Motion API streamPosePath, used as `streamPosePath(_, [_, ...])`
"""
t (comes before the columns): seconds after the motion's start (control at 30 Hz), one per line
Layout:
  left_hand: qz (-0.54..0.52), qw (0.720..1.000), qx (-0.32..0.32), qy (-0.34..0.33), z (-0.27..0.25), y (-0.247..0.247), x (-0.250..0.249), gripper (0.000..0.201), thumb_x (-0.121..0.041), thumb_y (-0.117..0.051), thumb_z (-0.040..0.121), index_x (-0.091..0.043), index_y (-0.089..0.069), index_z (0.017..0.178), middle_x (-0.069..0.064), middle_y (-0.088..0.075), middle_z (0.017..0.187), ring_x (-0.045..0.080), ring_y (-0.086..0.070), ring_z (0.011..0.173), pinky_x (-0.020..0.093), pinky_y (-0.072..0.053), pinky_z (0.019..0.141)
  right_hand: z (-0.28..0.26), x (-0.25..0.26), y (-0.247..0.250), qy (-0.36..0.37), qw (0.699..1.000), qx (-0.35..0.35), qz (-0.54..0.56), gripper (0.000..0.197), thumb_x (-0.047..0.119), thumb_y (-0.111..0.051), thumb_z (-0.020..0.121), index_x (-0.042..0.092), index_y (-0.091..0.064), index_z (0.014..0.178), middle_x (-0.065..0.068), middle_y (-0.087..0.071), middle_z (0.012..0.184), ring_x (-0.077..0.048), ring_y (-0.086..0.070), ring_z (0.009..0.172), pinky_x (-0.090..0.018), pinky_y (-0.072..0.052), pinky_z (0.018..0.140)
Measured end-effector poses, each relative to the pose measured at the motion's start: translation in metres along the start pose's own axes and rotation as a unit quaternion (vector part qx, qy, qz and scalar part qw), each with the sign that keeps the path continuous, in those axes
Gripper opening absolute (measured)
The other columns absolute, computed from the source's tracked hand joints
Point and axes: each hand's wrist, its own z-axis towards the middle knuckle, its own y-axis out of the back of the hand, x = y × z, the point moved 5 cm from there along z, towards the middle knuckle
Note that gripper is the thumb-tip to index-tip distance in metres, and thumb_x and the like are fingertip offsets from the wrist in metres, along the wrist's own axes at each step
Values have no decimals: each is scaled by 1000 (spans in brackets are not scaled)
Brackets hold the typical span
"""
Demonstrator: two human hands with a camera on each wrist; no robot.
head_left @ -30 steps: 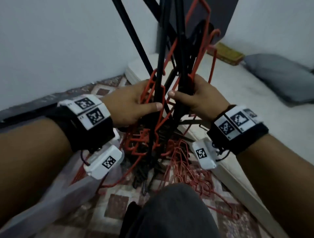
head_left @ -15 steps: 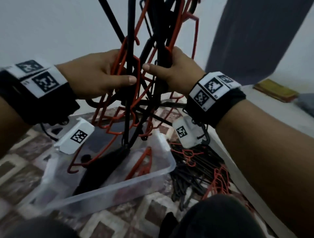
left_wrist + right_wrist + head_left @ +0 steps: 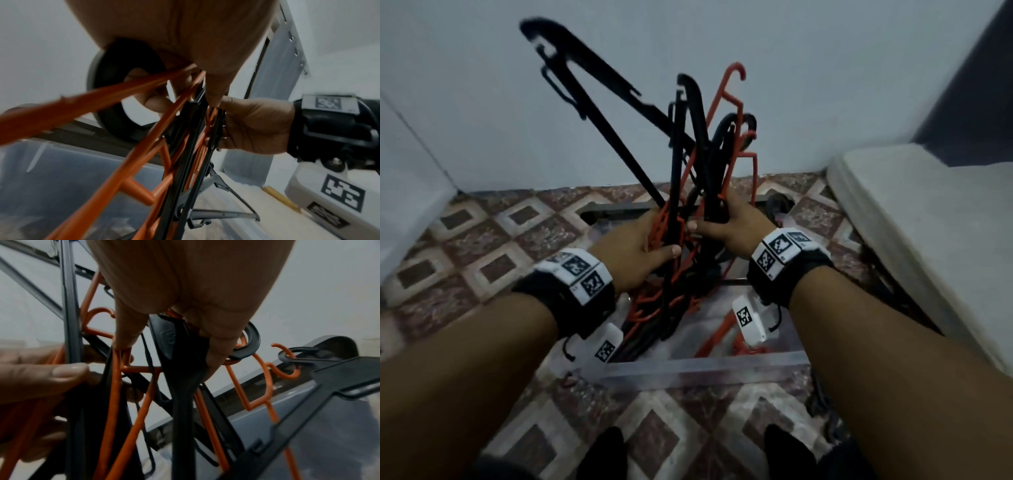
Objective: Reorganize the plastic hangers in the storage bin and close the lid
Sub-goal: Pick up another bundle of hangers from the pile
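A tangled bundle of black and orange-red plastic hangers (image 3: 688, 178) stands tilted over a clear plastic storage bin (image 3: 698, 368) on the floor. My left hand (image 3: 643, 248) grips the bundle from the left, my right hand (image 3: 726, 222) from the right, thumbs nearly meeting. The bundle's lower ends reach into the bin. The left wrist view shows orange bars (image 3: 131, 164) and black bars (image 3: 185, 146) running under my palm. In the right wrist view my fingers (image 3: 218, 344) curl round a black hanger neck (image 3: 174, 340). No lid can be told for sure.
Patterned floor tiles (image 3: 493, 246) surround the bin. A white mattress edge (image 3: 914, 219) lies at the right, with dark hangers (image 3: 822, 407) on the floor beside it. The pale wall (image 3: 619, 102) stands close behind. My dark-clothed knees (image 3: 791, 452) are at the bottom.
Both hands have lowered the hanger bundle from face height down over the bin, its lower ends now inside. My view has tilted down and the bin sits straight ahead.
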Motion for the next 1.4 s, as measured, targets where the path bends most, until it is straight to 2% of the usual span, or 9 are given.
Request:
streamPosePath(0.1, [-29, 999, -11, 17, 10, -11, 25, 55, -47, -54, 94, -37, -30, 142, -18, -62, 90, -8, -58, 68, 15, -40, 56, 22, -9, -16, -9, 1000, 4, -14, 73, 49, -76, 78, 31, -42, 140, 6, -65, 123, -15, -64, 108, -30, -51, 90])
streamPosePath(0.33, [-35, 998, -41, 13, 11, 30, 46, 52, -57, -53, 88, -43, -38, 136, -14, -66, 105, 7, -64, 91, 33, -52, 75, 44, 23, -25, 38, 999, -34, 2, 62, 45, -78, 77, 25, -50, 128, 11, -66, 107, -6, -64, 95, -14, -48, 73])
streamPosePath(0.43, [-28, 997, -72, 0, -1, 56, 43, 43, -52, -56, 89, -47, -43, 130, -22, -63, 109, -7, -60, 94, 27, -49, 78, 42, 46, -28, 65, 997, -48, 9, 63, 47, -76, 78, 23, -48, 129, 10, -65, 112, -7, -63, 98, -12, -46, 71])
streamPosePath(0.53, [-5, 996, -94, 5, -18, 78, 35, 41, -57, -54, 87, -55, -40, 126, -25, -66, 101, -12, -61, 87, 22, -46, 70, 36, 65, -33, 88, 994, -58, 9, 66, 50, -74, 79, 23, -45, 131, 10, -65, 112, -7, -64, 97, -16, -48, 72])
streamPosePath(0.77, [53, 991, -125, 15, -47, 120, 15, 47, -72, -49, 82, -57, -40, 126, -19, -70, 93, 6, -69, 80, 42, -55, 79, 24, 105, -30, 123, 989, -62, 54, 62, 50, -74, 79, 23, -47, 127, 9, -67, 104, -6, -67, 92, -32, -58, 81])
streamPosePath(0.9, [80, 989, -125, 24, -55, 132, 6, 44, -69, -49, 84, -54, -41, 124, -15, -69, 89, 9, -68, 76, 37, -55, 66, 26, 106, -33, 140, 985, -44, 92, 66, 57, -75, 73, 24, -49, 125, 8, -69, 105, -6, -68, 94, -34, -58, 82])
streamPosePath(1.0, [89, 990, -108, 29, -49, 121, -1, 39, -60, -53, 86, -47, -45, 122, -16, -64, 82, 5, -62, 73, 24, -43, 59, 35, 87, -38, 115, 981, -3, 157, 77, 51, -80, 71, 22, -46, 133, 2, -68, 115, -15, -68, 104, -42, -57, 88])
streamPosePath(1.17, [105, 994, -32, 28, -11, 66, 5, 41, -49, -57, 90, -34, -47, 127, 1, -64, 110, 28, -60, 100, 31, -43, 76, 46, 24, -40, 34, 985, 66, 156, 67, 50, -83, 70, 29, -56, 128, -2, -70, 117, -25, -67, 109, -52, -52, 94])
streamPosePath(1.4, [40, 999, 34, 8, 28, -14, 18, 43, -41, -58, 92, -26, -45, 130, -1, -64, 108, 22, -61, 98, 26, -37, 73, 42, -53, -29, -60, 981, 90, 162, 77, 49, -87, 62, 29, -55, 129, -4, -70, 116, -29, -68, 106, -55, -52, 92])
